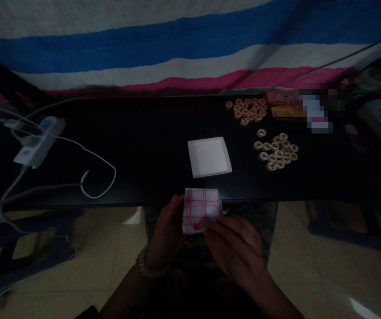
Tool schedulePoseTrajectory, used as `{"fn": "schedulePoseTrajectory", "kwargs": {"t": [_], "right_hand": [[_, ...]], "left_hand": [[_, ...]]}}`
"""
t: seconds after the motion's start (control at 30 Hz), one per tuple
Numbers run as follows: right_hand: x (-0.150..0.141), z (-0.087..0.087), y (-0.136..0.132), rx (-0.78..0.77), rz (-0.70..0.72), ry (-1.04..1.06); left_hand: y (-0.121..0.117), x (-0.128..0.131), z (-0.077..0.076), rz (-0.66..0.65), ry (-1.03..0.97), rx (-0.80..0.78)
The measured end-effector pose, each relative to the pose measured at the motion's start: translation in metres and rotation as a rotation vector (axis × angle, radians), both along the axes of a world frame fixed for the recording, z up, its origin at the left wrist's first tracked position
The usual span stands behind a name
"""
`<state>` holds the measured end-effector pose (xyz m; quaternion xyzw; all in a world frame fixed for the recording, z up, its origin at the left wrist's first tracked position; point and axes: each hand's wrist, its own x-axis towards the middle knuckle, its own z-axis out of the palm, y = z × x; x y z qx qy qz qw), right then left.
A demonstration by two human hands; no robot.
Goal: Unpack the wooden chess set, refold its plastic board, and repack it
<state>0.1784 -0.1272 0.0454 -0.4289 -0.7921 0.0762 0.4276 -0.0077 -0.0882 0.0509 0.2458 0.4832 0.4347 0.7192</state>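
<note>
A folded Chinese chess board sheet (201, 204), white with pink-red grid lines, is held in front of my body at the table's near edge. My left hand (167, 232), a beaded bracelet on its wrist, grips the sheet by its left side; the fingers underneath are hidden. From the right, my right hand (235, 246) presses its fingertips on the sheet's lower right part. Just beyond lies a shallow white open box tray (210, 157) on the table. To the right are round chess pieces with red characters (250, 110) and others with dark characters (278, 153).
On the black table (144, 150), a white power strip (40, 139) with trailing cables lies at the left. An orange-red printed box (283, 106) stands at the back right. Behind hangs a striped cloth (177, 44). Blue stools (44, 248) stand below on both sides.
</note>
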Motion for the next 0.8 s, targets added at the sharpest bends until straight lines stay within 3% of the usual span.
{"fn": "schedulePoseTrajectory", "kwargs": {"t": [0.1, 0.2, 0.4, 0.5, 0.6, 0.8], "right_hand": [[-0.003, 0.007, 0.005, 0.059, 0.015, -0.013], [-0.003, 0.012, 0.005, 0.002, 0.031, 0.087], [0.003, 0.008, 0.001, -0.535, 0.003, 0.585], [-0.002, 0.003, 0.003, -0.697, 0.036, 0.769], [-0.011, 0.003, 0.007, -0.726, 0.037, 0.788], [-0.014, 0.006, 0.011, -0.755, -0.041, 0.728]], "left_hand": [[0.004, -0.002, 0.007, 0.022, -0.086, -0.035], [0.003, -0.001, 0.013, 0.036, -0.078, -0.034], [-0.001, -0.001, 0.013, -0.002, 0.083, 0.151], [-0.001, -0.001, 0.012, -0.067, 0.245, 0.331], [-0.001, -0.003, 0.014, -0.149, 0.31, 0.41], [0.002, -0.013, 0.021, -0.334, 0.266, 0.393]]}}
